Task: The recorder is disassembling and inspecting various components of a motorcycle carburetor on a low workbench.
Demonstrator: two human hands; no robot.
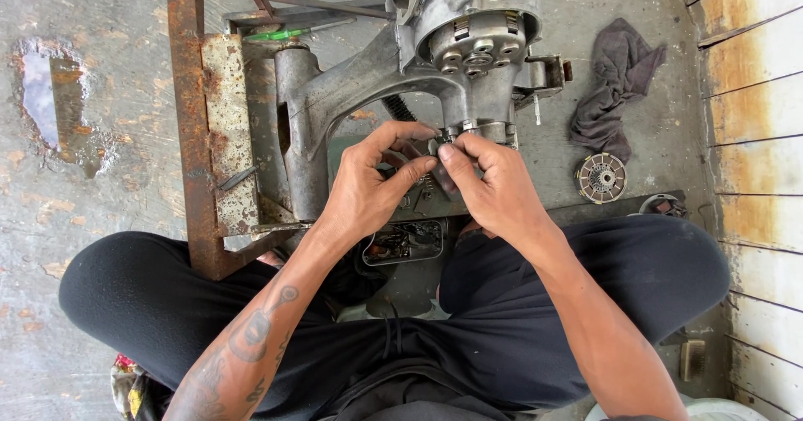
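- Left hand (368, 188) — fingers curled, thumb and forefinger pinched on a small dark metal part (438, 146) at the lower edge of the engine casing (393, 78).
- Right hand (495, 188) — closed the same way, thumb tip pressed against the same small part from the other side, fingertips of both hands almost touching.
- Small part itself mostly hidden by the fingertips; exact shape impossible to tell, sitting right between the two thumbs, against the casing's underside.
- Just above the hands: round grey hub of the casing with a ring of bolt heads (478, 53).
- Beyond the left hand, further out to the left: rusty steel frame (194, 120) carrying the casing, with a green-handled tool (280, 33) lying across its top.
- Below the hands, between the knees: small tray of dark loose parts (406, 241).
- To the right of the right hand, near it on the concrete floor (109, 187): round toothed disc (601, 177), and above that a crumpled grey rag (615, 82).
- Far right: wall of weathered planks (757, 136).
- Lower right, beside the right forearm: small brush (693, 359).
- Legs in black trousers (636, 262) crossed under both arms; tattooed left forearm.
- Far left of the left hand: shallow puddle (46, 94) on the floor.
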